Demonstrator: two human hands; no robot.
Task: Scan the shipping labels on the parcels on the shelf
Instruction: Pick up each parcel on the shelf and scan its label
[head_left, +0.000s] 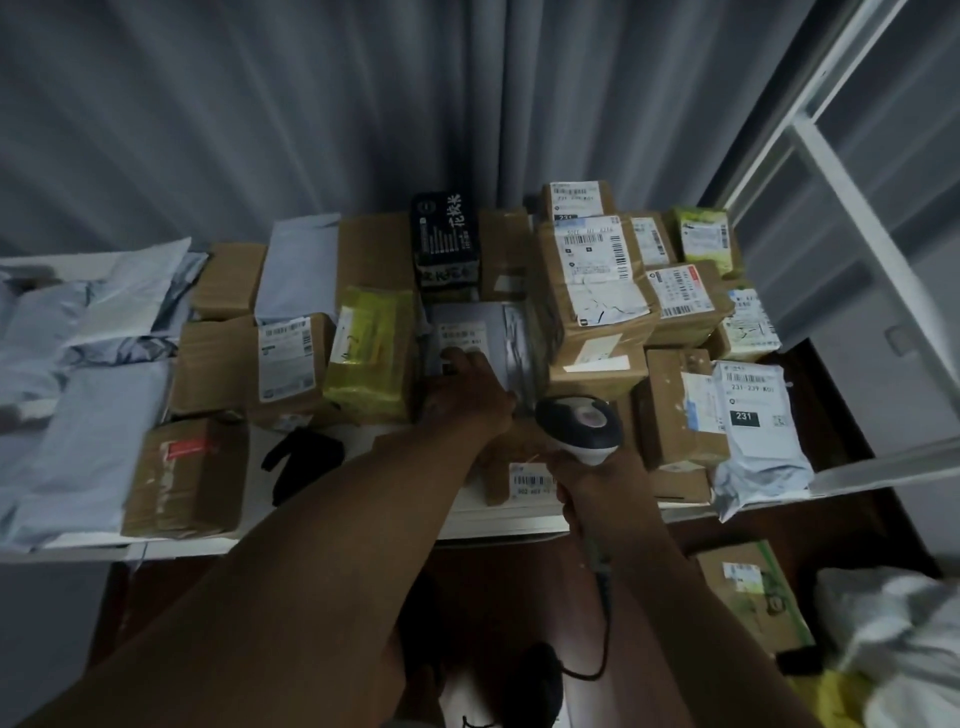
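A white shelf (337, 540) is packed with cardboard boxes and grey mailer bags. My left hand (467, 392) reaches forward and rests on a grey mailer parcel (498, 332), just below its white shipping label (462, 335); its fingers are mostly hidden from me. My right hand (587, 480) grips the handle of a black and white barcode scanner (582, 423), whose head points toward the grey mailer. A small box with a barcode label (530, 478) lies just under the scanner.
Stacked labelled boxes (597, 291) stand at the right, a yellow-wrapped parcel (371, 358) and a black box (447, 239) in the middle, and grey bags (78, 364) at the left. A black glove (306, 457) lies near the front edge. More parcels (748, 587) sit on the floor at the right. The scanner cable (602, 623) hangs below.
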